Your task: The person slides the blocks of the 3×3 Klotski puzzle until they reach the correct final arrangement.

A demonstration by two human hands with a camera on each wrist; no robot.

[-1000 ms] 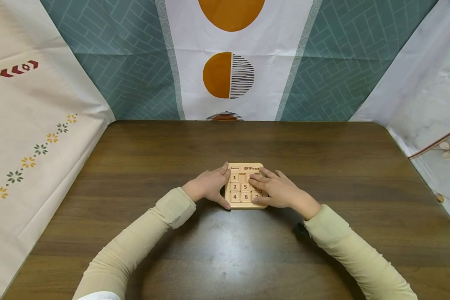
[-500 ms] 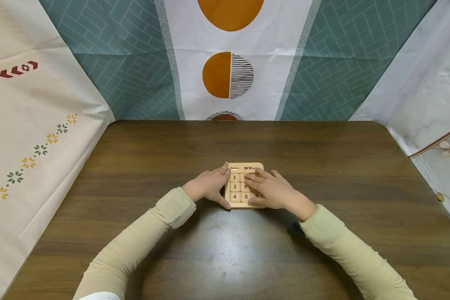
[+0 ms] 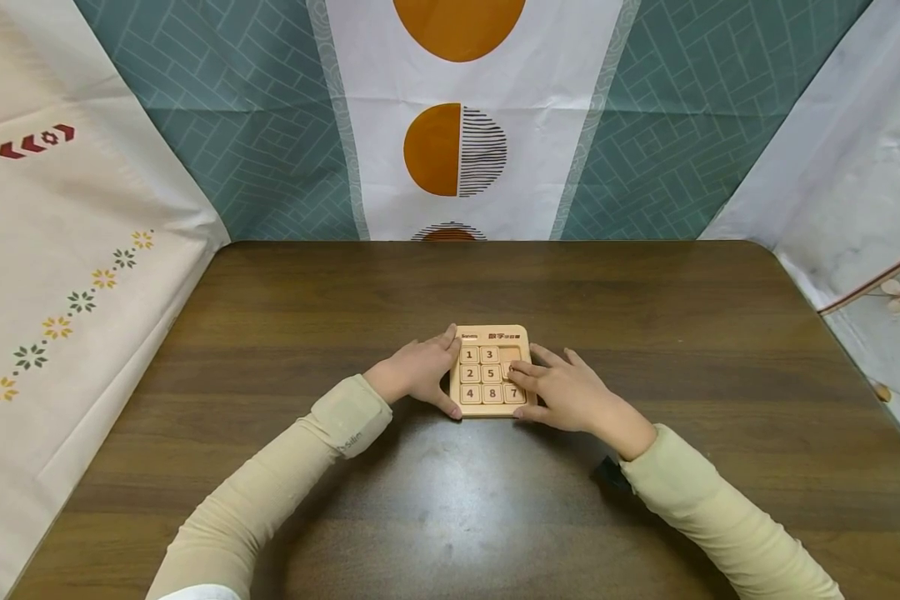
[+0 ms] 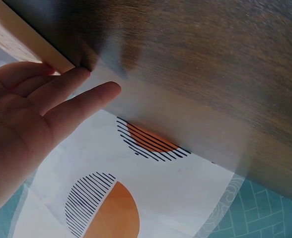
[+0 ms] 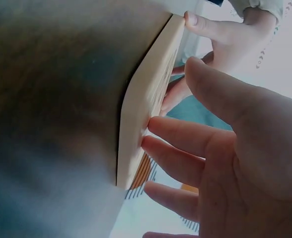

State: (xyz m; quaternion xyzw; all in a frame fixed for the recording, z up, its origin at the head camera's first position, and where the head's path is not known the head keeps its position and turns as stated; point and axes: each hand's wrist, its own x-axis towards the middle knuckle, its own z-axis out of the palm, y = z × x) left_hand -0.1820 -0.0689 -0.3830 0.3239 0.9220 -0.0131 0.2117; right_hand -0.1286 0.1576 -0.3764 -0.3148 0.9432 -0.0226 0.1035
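A wooden number slide puzzle (image 3: pixel 491 411) lies on the table, its numbered tiles in rows. The top row shows 1, 3 (image 3: pixel 489 355) and a gap at the right; 2 and 5 (image 3: pixel 491 373) sit below, then 4, 8 and 7. My left hand (image 3: pixel 423 369) rests along the puzzle's left side, thumb at the lower corner and fingers near the upper one. Those fingers look extended in the left wrist view. With extended fingers, my right hand (image 3: pixel 570 390) touches the right-column middle tile, whose number is mostly covered. Its thumb is at the lower right edge.
The brown wooden table (image 3: pixel 345 292) surrounds the puzzle. Behind it hangs a patterned cloth (image 3: pixel 270 125) in teal and white with orange circles. Light cloths hang at the left and right sides. A dark object (image 3: pixel 612 473) shows beneath the right wrist.
Tile 3 has slid left from the top right corner to the top middle, leaving the gap at the right. My right hand then moved back right and slightly down; my left hand stayed put.
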